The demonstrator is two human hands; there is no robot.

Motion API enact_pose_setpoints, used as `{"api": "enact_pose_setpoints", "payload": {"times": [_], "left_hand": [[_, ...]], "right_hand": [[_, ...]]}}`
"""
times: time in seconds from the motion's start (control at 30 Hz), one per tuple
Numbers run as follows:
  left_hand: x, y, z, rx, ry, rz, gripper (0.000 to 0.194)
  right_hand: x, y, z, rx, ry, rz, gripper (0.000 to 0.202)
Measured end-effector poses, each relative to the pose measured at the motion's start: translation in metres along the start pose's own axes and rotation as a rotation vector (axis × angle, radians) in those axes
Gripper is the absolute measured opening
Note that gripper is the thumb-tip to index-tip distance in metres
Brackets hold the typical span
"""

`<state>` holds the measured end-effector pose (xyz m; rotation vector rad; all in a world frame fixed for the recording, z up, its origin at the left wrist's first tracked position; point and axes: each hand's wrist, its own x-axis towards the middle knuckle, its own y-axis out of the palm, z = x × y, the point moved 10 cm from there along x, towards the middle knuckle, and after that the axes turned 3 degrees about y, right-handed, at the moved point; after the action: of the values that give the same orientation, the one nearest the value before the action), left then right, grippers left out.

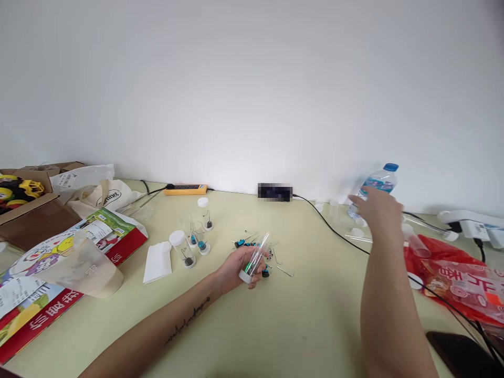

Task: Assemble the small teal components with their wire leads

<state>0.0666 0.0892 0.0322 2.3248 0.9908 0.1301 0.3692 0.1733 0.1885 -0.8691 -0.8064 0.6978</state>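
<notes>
My left hand (240, 265) is wrapped round a clear plastic tube (260, 249), tilted up to the right. A white cap closes its lower end, and something small and green lies inside. Behind that hand, small blue parts (241, 243) and bent metal pins (285, 271) are scattered on the table. My right hand (380, 207) reaches to the back right in front of a water bottle (380, 181), a finger stretched out leftward. Whether it touches the bottle I cannot tell. White caps (357, 232) and clear tubes lie just below it.
Left of centre stand capped clear tubes (181, 244) and small pieces on white bases (203, 247), beside a folded white paper (157, 262). A cup (92, 270) lies further left. A black cable (334, 226) crosses towards a red bag (452, 278). A phone (459, 349) is at the lower right.
</notes>
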Motion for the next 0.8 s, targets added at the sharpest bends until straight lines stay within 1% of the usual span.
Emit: {"api": "enact_pose_setpoints", "payload": {"times": [0.03,0.07,0.13,0.17,0.2,0.23,0.3,0.37,0.43,0.5,0.53,0.57,0.6,0.63,0.7,0.8], "left_hand": [[-0.001,-0.001,-0.001,0.012,0.006,-0.01,0.034],[-0.002,-0.003,-0.003,0.024,0.016,-0.023,0.035],[-0.007,-0.009,-0.008,0.04,0.044,-0.056,0.037],[-0.009,-0.013,-0.01,0.044,0.061,-0.073,0.038],[-0.013,-0.017,-0.013,0.046,0.079,-0.09,0.039],[-0.016,-0.021,-0.015,0.046,0.091,-0.106,0.04],[-0.023,-0.029,-0.017,0.043,0.098,-0.136,0.04],[-0.03,-0.035,-0.015,0.053,0.078,-0.164,0.039],[-0.035,-0.04,-0.011,0.091,0.029,-0.173,0.039],[-0.037,-0.042,-0.005,0.139,-0.026,-0.154,0.045],[-0.038,-0.043,-0.003,0.154,-0.04,-0.143,0.047],[-0.038,-0.044,-0.003,0.161,-0.039,-0.139,0.047],[-0.037,-0.045,-0.004,0.16,-0.027,-0.142,0.046],[-0.037,-0.046,-0.006,0.158,-0.012,-0.15,0.045],[-0.036,-0.047,-0.01,0.165,0.018,-0.171,0.044],[-0.038,-0.048,-0.017,0.256,0.035,-0.2,0.047]], "right_hand": [[-0.013,0.009,0.033,0.173,-0.123,0.141,0.031],[-0.03,0.017,0.069,0.323,-0.257,0.292,0.028],[-0.081,0.039,0.134,0.478,-0.523,0.633,0.028],[-0.109,0.05,0.157,0.512,-0.631,0.789,0.029],[-0.134,0.06,0.173,0.535,-0.703,0.925,0.031],[-0.157,0.07,0.182,0.554,-0.751,1.044,0.033],[-0.188,0.086,0.188,0.626,-0.778,1.199,0.037],[-0.206,0.1,0.184,0.707,-0.737,1.322,0.041],[-0.224,0.114,0.177,0.729,-0.684,1.516,0.045],[-0.242,0.122,0.171,0.735,-0.639,1.706,0.048],[-0.247,0.125,0.171,0.756,-0.62,1.762,0.048],[-0.249,0.126,0.173,0.796,-0.6,1.781,0.047],[-0.247,0.128,0.175,0.847,-0.579,1.76,0.046],[-0.243,0.129,0.178,0.893,-0.562,1.714,0.043],[-0.231,0.132,0.181,0.949,-0.538,1.576,0.038],[-0.206,0.133,0.178,0.969,-0.513,1.373,0.036]]}}
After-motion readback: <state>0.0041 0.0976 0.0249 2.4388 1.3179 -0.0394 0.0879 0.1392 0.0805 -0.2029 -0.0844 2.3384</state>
